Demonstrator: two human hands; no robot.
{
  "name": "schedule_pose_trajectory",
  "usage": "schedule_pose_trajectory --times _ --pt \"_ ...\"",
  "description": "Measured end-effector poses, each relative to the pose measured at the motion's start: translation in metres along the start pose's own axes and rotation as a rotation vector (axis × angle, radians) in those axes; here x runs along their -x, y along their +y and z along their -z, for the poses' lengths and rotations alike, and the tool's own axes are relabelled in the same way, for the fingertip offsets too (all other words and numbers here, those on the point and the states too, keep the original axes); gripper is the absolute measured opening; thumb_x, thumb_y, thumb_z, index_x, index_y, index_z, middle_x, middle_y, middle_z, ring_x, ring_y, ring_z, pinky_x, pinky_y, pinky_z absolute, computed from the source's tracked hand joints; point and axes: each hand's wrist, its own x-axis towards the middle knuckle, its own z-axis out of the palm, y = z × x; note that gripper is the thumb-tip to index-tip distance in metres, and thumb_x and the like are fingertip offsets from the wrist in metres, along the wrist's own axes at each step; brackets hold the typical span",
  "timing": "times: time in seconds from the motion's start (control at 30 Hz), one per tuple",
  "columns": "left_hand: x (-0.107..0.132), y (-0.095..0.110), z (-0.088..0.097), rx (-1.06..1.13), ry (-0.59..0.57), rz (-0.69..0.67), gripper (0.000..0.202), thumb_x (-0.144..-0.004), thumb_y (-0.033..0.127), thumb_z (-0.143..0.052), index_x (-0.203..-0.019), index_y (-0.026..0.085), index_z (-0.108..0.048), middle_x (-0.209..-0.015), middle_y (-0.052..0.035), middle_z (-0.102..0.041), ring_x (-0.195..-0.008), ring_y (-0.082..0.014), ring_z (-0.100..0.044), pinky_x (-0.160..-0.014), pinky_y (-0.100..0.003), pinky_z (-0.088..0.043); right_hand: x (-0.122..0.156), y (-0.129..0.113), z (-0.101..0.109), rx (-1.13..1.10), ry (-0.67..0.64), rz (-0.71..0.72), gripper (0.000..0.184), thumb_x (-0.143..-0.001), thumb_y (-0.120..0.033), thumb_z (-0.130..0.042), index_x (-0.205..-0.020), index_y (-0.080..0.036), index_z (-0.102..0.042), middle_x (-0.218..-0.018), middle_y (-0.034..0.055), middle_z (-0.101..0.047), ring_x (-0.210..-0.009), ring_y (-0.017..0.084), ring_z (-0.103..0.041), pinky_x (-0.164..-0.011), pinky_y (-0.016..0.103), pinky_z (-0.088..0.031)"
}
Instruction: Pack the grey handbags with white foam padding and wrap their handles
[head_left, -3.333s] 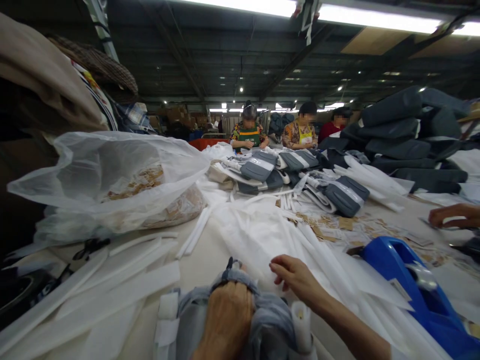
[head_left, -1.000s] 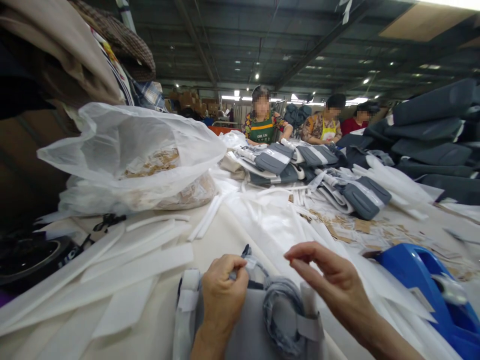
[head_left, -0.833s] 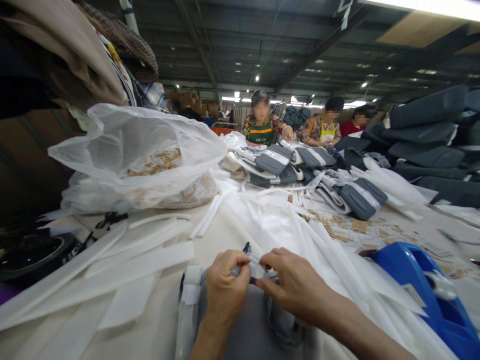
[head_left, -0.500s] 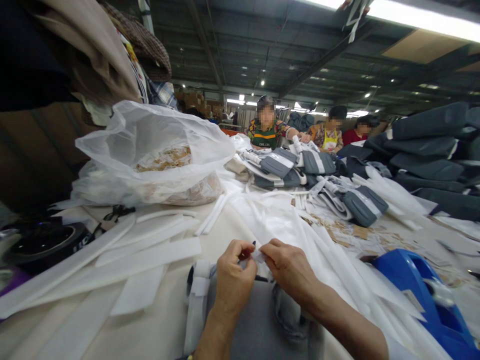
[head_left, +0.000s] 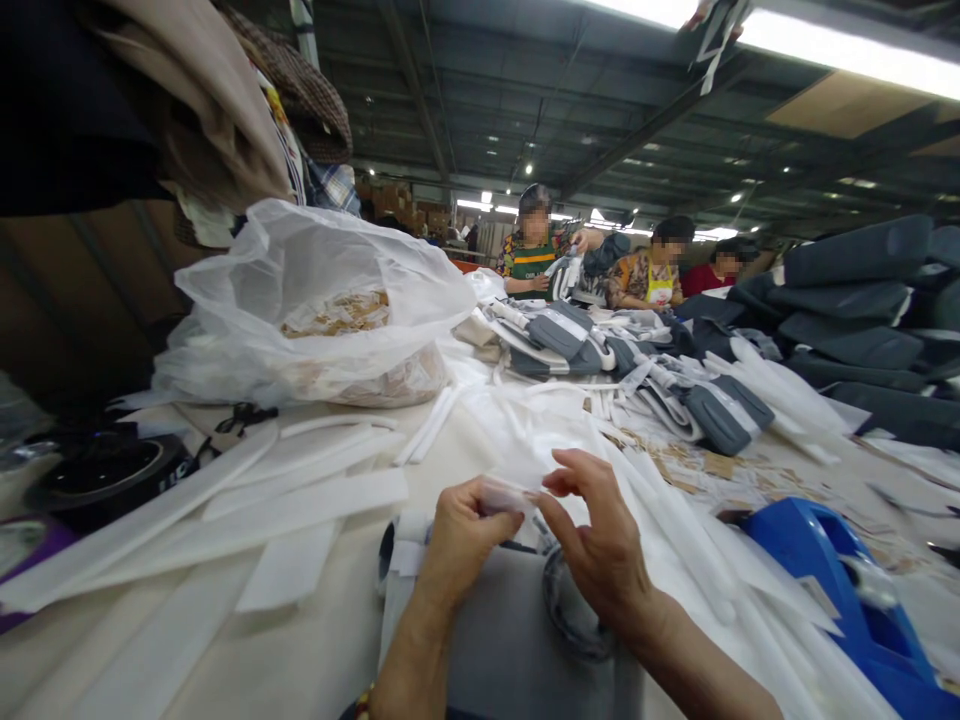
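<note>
At the near edge of the worktop, a grey padded piece lies below both hands, a coiled cable on its right part. Above its far edge, the left hand pinches a clear wrap between thumb and fingers. The right hand is just beside it, thumb and forefinger parted; whether their tips touch the wrap, I cannot tell. White strips spread toward the worktop's left edge, and a blue tape dispenser stands toward its near right corner.
</note>
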Motion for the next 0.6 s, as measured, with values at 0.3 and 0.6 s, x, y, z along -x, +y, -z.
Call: schedule_pose_trajectory --times 0.3,0.6 --pt "0.008 0.007 0.005 0.171 -0.097 -0.116 0.008 -0.066 0.015 -0.07 -0.073 0.017 -0.075 -0.079 -0.0043 -0.074 -0.08 -0.0197 -0.066 -0.079 -0.029 -0.049 0.0 -0.01 0.001 -0.275 -0.523 -0.475 0.033 -0.063 -0.015 -0.06 -0.095 -0.02 -0.064 -0.092 0.0014 -0.067 -0.085 0.02 -0.061 -0.075 0.029 -0.047" --pt "0.014 0.013 0.019 0.55 -0.498 -0.118 0.028 -0.062 0.037 -0.081 -0.08 0.016 -0.076 -0.082 -0.0079 -0.071 -0.077 -0.0225 -0.064 -0.068 -0.029 -0.048 0.04 -0.017 0.0 0.117 -0.381 0.379 0.028 -0.088 -0.015 -0.04 -0.066 -0.018 -0.057 -0.062 0.0022 -0.058 -0.059 0.014 -0.053 -0.057 0.026 -0.041"
